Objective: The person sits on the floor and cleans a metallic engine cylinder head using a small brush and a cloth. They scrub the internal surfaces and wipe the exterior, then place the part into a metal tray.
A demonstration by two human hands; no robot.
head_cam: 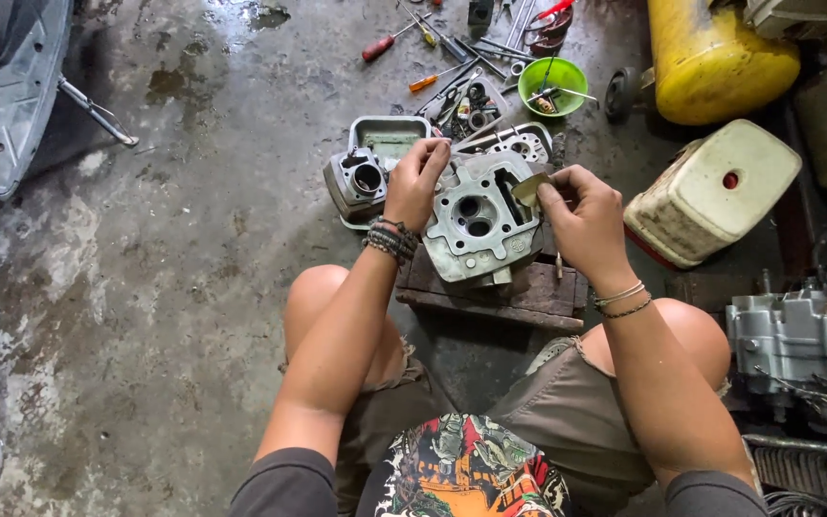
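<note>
A grey metal cylinder head (479, 222) rests on a dark wooden block (519, 297) between my knees. My left hand (416, 182) grips its upper left edge. Over the head's right side, my right hand (581, 215) pinches a small folded piece of tan abrasive paper (529, 189).
A grey engine cylinder (359, 179) lies in a metal tray (390, 134) behind the head. Screwdrivers (390, 40) and a green bowl (552, 86) lie farther back. At the right stand a yellow tank (715, 57), a dirty white canister (712, 191) and an engine block (801, 345).
</note>
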